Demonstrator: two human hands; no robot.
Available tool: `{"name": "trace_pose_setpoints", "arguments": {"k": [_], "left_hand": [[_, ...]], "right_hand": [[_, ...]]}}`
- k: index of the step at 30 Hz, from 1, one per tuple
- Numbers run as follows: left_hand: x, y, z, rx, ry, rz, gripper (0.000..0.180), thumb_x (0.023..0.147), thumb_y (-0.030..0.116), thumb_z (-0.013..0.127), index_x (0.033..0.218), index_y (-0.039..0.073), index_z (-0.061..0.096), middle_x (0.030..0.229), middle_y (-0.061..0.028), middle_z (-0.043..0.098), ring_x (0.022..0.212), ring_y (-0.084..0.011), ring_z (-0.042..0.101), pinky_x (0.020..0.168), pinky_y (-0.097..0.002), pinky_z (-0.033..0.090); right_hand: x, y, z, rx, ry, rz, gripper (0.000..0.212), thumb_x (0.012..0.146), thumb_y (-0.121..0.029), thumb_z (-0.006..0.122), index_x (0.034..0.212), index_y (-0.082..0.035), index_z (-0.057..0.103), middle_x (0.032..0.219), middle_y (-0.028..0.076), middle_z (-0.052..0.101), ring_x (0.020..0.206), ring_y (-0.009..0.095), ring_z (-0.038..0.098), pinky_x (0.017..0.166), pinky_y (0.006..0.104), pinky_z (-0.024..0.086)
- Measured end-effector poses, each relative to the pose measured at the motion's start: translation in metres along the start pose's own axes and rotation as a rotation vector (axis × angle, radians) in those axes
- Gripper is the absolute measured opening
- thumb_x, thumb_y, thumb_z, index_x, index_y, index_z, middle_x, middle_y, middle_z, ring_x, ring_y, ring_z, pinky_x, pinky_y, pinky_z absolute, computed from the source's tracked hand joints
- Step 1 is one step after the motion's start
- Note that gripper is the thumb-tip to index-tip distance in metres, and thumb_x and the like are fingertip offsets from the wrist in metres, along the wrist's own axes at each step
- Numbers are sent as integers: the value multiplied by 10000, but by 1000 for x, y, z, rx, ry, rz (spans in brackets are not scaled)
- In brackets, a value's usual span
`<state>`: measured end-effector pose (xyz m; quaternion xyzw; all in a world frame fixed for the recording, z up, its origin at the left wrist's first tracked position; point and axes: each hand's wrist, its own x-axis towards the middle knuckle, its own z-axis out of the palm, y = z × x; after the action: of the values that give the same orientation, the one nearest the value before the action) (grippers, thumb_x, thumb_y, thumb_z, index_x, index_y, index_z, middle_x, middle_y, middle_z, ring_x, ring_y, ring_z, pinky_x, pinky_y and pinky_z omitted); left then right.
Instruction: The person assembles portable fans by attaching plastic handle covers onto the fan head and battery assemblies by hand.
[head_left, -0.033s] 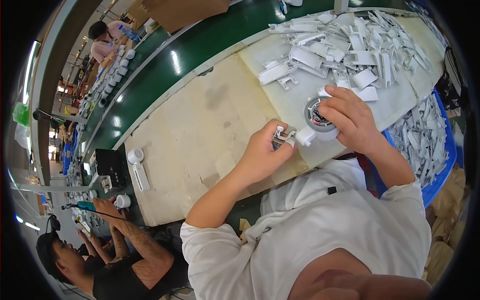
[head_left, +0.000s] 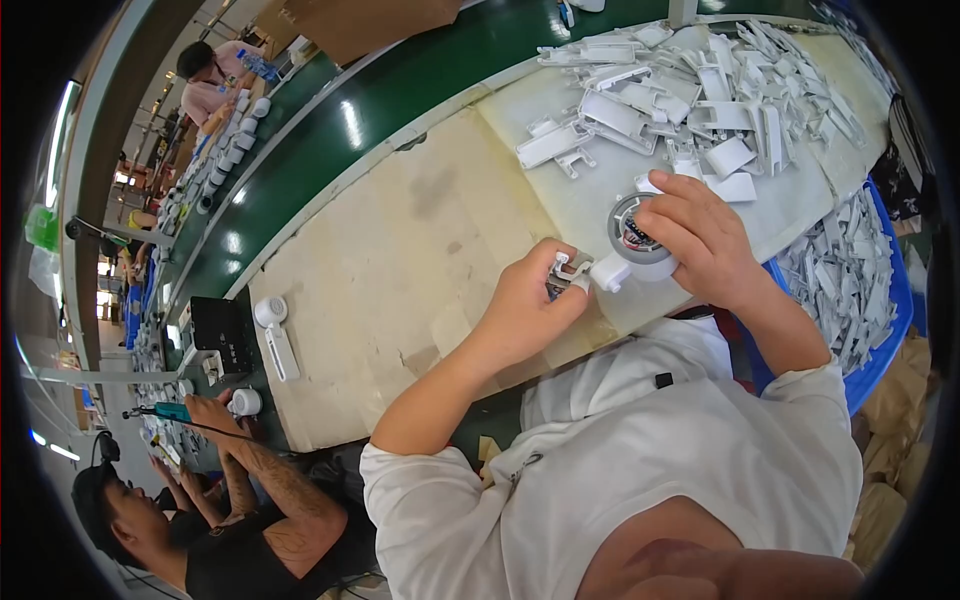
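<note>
A round white-and-grey plastic housing point(head_left: 655, 262) shows its open ring face, with small wires and parts inside. My right hand point(head_left: 705, 240) is closed round its right side, fingers over the rim. From its lower left a short white neck point(head_left: 609, 272) points toward my left hand point(head_left: 530, 305). That hand is closed, thumb and fingers gripping a small white plastic bracket point(head_left: 562, 268) with something dark and metallic beneath it. My palm hides most of that piece, and I cannot tell whether it is joined to the neck.
Loose white plastic covers point(head_left: 690, 95) are heaped at the back right of the worktable point(head_left: 370, 270). A blue crate point(head_left: 895, 300) of similar parts stands at right. One white handled device point(head_left: 278, 335) lies far left, near a co-worker point(head_left: 270, 520) holding a teal electric screwdriver point(head_left: 170, 411).
</note>
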<state>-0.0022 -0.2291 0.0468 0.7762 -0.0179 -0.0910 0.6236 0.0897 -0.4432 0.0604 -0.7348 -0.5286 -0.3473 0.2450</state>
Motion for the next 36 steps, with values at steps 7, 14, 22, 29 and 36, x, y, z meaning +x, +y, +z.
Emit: {"name": "trace_pose_setpoints", "arguments": {"k": [7, 14, 22, 29, 36], "left_hand": [[3, 9, 2, 379, -53, 53, 247, 737, 115, 575, 945, -5, 516, 722, -118, 592, 626, -170, 576, 587, -292, 463], [-3, 4, 15, 344, -236, -41, 334, 740, 173, 553, 975, -53, 480, 783, -229, 591, 736, -353, 599, 653, -384, 466], [-11, -6, 11, 159, -312, -29, 470, 792, 211, 541, 1162, -46, 406, 903, -210, 591, 833, -331, 587, 743, -374, 453], [-15, -16, -19, -10, -140, -196, 241, 823, 154, 586, 995, 47, 456, 826, -34, 568, 668, -83, 551, 596, -234, 452], [-11, -8, -37, -320, -125, -258, 158, 807, 95, 453, 953, 34, 448, 806, -79, 574, 626, -122, 536, 573, -261, 452]], "right_hand": [[4, 1, -23, 804, -401, 378, 568, 705, -125, 681, 1231, -76, 473, 1147, 134, 504, 1049, 297, 500, 897, 374, 406], [23, 18, -18, 976, -817, 346, 602, 744, -262, 683, 1271, -72, 461, 1139, 141, 486, 1039, 288, 490, 878, 348, 398], [45, 12, -6, 939, -1009, 262, 581, 761, -248, 656, 1282, -89, 454, 1092, 122, 501, 987, 273, 516, 850, 318, 411], [43, 26, 18, 1080, -692, 347, 608, 715, -175, 704, 1268, -95, 465, 1125, 130, 517, 1062, 298, 498, 899, 357, 398], [34, 25, 28, 357, -271, -250, 435, 681, -56, 643, 1102, -137, 565, 1067, 73, 563, 1015, 278, 559, 801, 368, 490]]}}
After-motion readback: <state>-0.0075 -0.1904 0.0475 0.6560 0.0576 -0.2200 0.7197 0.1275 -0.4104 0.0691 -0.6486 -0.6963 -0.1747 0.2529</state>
